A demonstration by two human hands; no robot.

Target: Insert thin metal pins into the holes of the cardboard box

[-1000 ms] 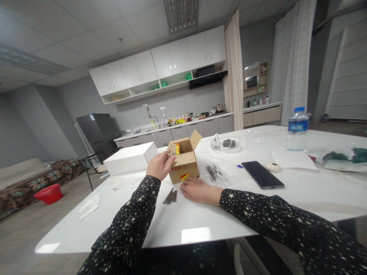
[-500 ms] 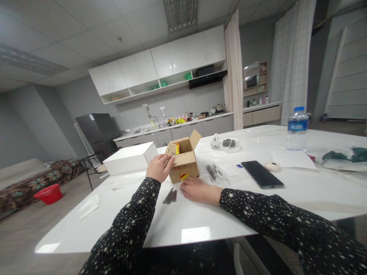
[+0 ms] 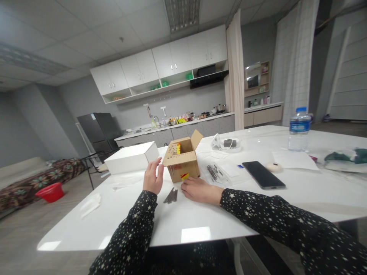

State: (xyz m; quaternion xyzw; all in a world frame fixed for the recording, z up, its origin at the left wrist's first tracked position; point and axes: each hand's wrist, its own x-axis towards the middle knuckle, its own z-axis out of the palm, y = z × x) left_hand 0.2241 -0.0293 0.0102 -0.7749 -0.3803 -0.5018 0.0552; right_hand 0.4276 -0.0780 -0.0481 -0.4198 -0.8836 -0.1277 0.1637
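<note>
An open cardboard box (image 3: pixel 183 168) stands on the white table, its end flap raised and a patterned piece with a yellow-and-red label (image 3: pixel 178 148) showing inside. My left hand (image 3: pixel 153 176) is up beside the box's left front corner, fingers apart and holding nothing. On the tabletop in front of the box rests my right hand (image 3: pixel 200 191), fingers curled together; whatever they may hold is hidden. A yellow-and-red patch (image 3: pixel 185 176) shows just above its fingertips, at the box's lower front. Between my hands lies a small fan of thin grey metal rods (image 3: pixel 171 195).
Left of the cardboard box is a white box (image 3: pixel 130 158). To the right lie a clear bag of small dark metal pieces (image 3: pixel 213 172), a black phone (image 3: pixel 262 174), a white cabled device (image 3: pixel 229 143) and a water bottle (image 3: pixel 299 130). Crumpled white material (image 3: pixel 90 205) lies at left.
My left hand has let go of the box's top flap and moved left and down, fingers now spread. My right hand stays in place.
</note>
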